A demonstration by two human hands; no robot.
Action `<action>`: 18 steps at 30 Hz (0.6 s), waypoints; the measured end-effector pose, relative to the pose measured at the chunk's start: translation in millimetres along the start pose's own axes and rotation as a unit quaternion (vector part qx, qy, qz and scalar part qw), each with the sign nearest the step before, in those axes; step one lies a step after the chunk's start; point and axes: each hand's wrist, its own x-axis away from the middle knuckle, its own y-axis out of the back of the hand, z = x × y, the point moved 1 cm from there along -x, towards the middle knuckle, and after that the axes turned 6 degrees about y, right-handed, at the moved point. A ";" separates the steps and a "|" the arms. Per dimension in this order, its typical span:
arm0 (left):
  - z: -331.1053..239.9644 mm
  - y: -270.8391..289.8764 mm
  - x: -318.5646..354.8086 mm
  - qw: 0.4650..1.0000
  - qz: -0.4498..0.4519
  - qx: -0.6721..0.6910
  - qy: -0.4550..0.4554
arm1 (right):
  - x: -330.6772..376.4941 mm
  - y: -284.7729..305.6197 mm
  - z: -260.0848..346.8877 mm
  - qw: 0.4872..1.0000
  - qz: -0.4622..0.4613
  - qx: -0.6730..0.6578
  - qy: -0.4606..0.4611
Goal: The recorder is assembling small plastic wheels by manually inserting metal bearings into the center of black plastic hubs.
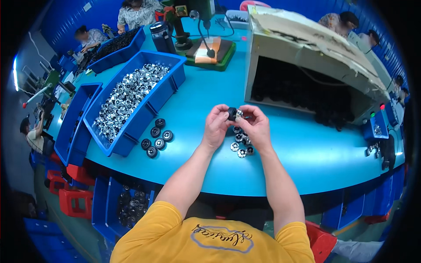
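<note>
My left hand (215, 126) pinches a small black round part (232, 114) above the blue table (307, 153). Right against it, my right hand (256, 127) holds a small silver metal piece (239, 113); the two parts touch between my fingertips. Below my hands lies a small heap of silver and black parts (241, 144) on the table. To the left, several black round parts (156, 136) sit in a loose group near a blue bin.
A blue bin (173, 76) full of silver parts stands at left, with more blue bins (72, 127) beside it. A large open cardboard box (307, 57) holding black parts stands at right. A desk press stands on a green base (210, 55) behind. Other people sit around the table.
</note>
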 end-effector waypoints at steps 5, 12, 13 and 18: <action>-5.4 -10.5 3.7 1.000 -0.009 -0.023 0.018 | 6.4 -6.2 13.3 0.998 -0.003 0.021 0.052; -4.1 -8.1 3.6 0.999 0.010 -0.018 0.030 | 10.4 -1.9 12.8 0.996 -0.043 0.011 0.080; -4.4 -8.9 5.1 0.999 0.012 -0.019 0.035 | 10.7 -1.3 13.5 0.995 -0.045 0.034 0.081; -1.5 -9.4 4.9 0.998 0.025 -0.006 0.058 | 10.2 -6.3 22.6 0.968 -0.059 0.190 0.155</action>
